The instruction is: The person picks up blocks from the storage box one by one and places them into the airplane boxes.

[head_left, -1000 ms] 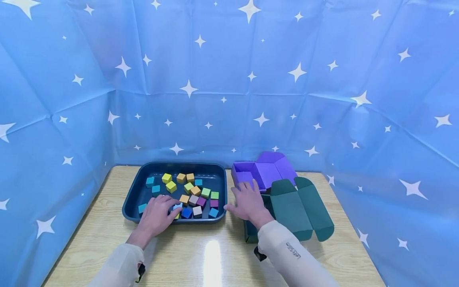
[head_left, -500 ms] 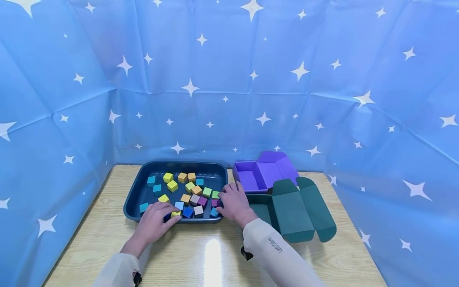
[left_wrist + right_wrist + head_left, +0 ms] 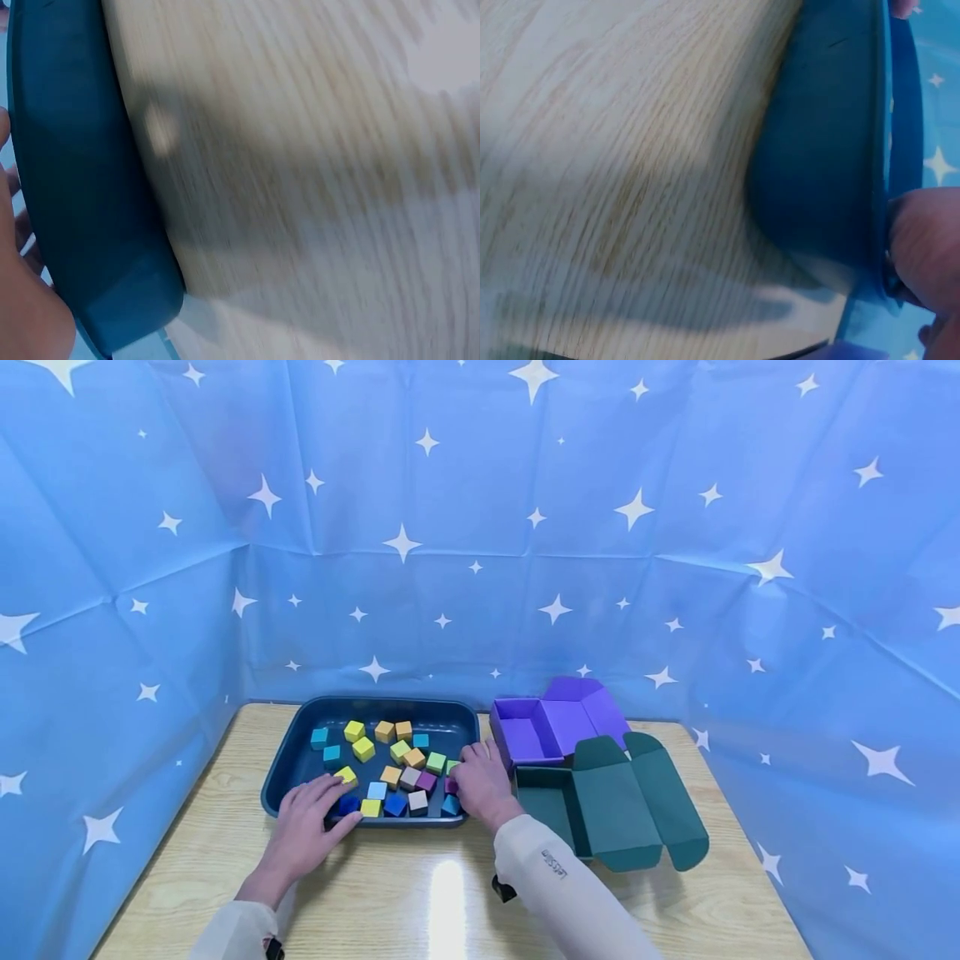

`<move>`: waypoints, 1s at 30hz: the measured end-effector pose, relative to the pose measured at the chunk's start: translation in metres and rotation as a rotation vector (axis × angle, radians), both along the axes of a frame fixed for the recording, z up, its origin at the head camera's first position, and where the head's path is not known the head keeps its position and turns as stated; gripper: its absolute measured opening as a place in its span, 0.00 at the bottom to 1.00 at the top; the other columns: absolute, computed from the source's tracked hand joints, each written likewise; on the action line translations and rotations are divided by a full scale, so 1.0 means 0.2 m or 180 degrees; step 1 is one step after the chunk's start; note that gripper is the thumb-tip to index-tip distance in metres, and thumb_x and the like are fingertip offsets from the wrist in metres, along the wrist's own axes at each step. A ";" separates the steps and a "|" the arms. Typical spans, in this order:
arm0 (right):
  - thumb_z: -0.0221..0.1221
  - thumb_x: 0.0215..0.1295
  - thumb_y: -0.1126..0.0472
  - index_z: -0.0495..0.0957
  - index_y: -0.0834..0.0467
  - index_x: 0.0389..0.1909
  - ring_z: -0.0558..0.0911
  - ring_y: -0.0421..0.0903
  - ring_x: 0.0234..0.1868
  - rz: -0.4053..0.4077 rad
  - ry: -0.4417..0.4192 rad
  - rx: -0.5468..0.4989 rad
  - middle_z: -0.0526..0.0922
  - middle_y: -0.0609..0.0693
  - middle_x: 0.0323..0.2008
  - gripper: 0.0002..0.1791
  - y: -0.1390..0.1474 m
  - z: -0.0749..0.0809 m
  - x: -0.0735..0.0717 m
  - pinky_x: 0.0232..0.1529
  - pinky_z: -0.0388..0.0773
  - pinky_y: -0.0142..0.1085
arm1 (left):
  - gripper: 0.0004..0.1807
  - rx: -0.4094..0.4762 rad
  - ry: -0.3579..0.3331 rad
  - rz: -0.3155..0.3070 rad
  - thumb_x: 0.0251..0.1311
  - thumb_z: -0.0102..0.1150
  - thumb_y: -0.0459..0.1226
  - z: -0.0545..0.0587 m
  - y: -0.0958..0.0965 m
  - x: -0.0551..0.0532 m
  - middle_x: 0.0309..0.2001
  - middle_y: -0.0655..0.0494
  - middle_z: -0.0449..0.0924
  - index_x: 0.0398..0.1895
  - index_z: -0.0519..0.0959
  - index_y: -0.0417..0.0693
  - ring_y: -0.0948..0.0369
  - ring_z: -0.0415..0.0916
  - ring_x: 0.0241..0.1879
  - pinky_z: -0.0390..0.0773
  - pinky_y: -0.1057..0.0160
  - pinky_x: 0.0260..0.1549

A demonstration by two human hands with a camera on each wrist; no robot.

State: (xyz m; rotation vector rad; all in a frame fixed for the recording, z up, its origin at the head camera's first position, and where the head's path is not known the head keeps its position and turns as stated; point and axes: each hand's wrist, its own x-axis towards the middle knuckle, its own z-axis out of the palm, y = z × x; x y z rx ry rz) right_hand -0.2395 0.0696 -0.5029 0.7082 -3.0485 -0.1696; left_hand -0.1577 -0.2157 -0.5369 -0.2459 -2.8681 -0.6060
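Note:
A dark blue tray (image 3: 291, 777) holds several coloured cubes. My left hand (image 3: 303, 827) reaches over its front left rim, fingers spread and thumb apart. The fingertips are right at a yellow cube (image 3: 346, 776), and a dark blue cube (image 3: 348, 805) sits between fingers and thumb. At the tray's right end, my right hand (image 3: 482, 783) bends over the rim, close to a purple cube (image 3: 451, 786) and a teal cube (image 3: 451, 805); its fingertips are partly hidden, and I cannot tell whether they grip a cube. In the right wrist view, this hand (image 3: 930, 247) is at the tray rim.
Right of the tray, a purple box (image 3: 525, 739) stands with its lid folded back. In front of it is an open green box (image 3: 543, 797) with its flaps spread right. Both are on the wooden table (image 3: 390, 893), before a blue star-patterned curtain (image 3: 450, 493).
My right hand has moved left from above the boxes to the tray's right end. My left hand has drawn back left and down, uncovering yellow, light blue and dark blue cubes.

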 end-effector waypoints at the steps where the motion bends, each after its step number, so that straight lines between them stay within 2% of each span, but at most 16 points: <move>1: 0.63 0.64 0.54 0.87 0.43 0.42 0.70 0.49 0.59 0.0011 0.0007 -0.0001 0.79 0.47 0.47 0.08 0.00 0.00 0.00 0.76 0.52 0.54 | 0.33 -0.0022 -0.0019 0.0035 0.59 0.60 0.59 0.00 -0.02 0.00 0.67 0.46 0.70 0.64 0.74 0.52 0.45 0.61 0.70 0.53 0.35 0.68; 7: 0.63 0.64 0.53 0.87 0.43 0.41 0.71 0.49 0.58 0.0028 0.0041 0.0060 0.79 0.47 0.46 0.07 -0.02 -0.02 -0.01 0.75 0.54 0.55 | 0.51 0.0026 -0.0334 0.0268 0.55 0.58 0.65 0.03 -0.13 -0.01 0.75 0.35 0.51 0.75 0.57 0.48 0.36 0.40 0.75 0.33 0.29 0.69; 12: 0.63 0.63 0.53 0.87 0.42 0.40 0.71 0.49 0.58 0.0032 0.0079 0.0157 0.79 0.47 0.47 0.07 -0.03 -0.03 -0.02 0.75 0.54 0.54 | 0.59 0.0128 -0.0724 0.0412 0.52 0.57 0.69 0.05 -0.18 -0.01 0.76 0.30 0.36 0.78 0.46 0.47 0.33 0.29 0.75 0.26 0.29 0.68; 15: 0.64 0.62 0.52 0.86 0.42 0.41 0.71 0.49 0.58 0.0024 0.0074 0.0220 0.79 0.47 0.48 0.07 -0.04 -0.03 -0.03 0.75 0.53 0.54 | 0.61 0.0178 -0.0888 0.0463 0.51 0.57 0.70 0.06 -0.18 -0.01 0.76 0.28 0.30 0.78 0.44 0.46 0.31 0.27 0.74 0.29 0.29 0.69; 18: 0.64 0.62 0.50 0.86 0.42 0.39 0.71 0.49 0.58 0.0011 0.0054 0.0269 0.79 0.47 0.48 0.07 -0.05 -0.04 -0.04 0.76 0.52 0.54 | 0.62 0.0189 -0.0962 0.0482 0.50 0.58 0.70 0.07 -0.18 -0.01 0.76 0.28 0.28 0.78 0.44 0.46 0.31 0.27 0.74 0.33 0.28 0.69; 23: 0.63 0.62 0.49 0.86 0.44 0.38 0.71 0.49 0.59 0.0001 0.0081 0.0387 0.79 0.47 0.50 0.07 -0.05 -0.05 -0.05 0.76 0.53 0.53 | 0.62 0.0143 -0.0967 0.0491 0.50 0.58 0.70 0.08 -0.18 -0.02 0.75 0.27 0.29 0.78 0.44 0.46 0.30 0.30 0.74 0.37 0.28 0.69; 30: 0.63 0.63 0.49 0.85 0.46 0.39 0.71 0.49 0.59 0.0035 0.0088 0.0495 0.78 0.46 0.52 0.09 -0.06 -0.05 -0.06 0.76 0.52 0.50 | 0.63 0.0177 -0.0948 0.0491 0.49 0.59 0.70 0.08 -0.18 -0.02 0.75 0.27 0.29 0.78 0.43 0.47 0.30 0.30 0.74 0.37 0.28 0.69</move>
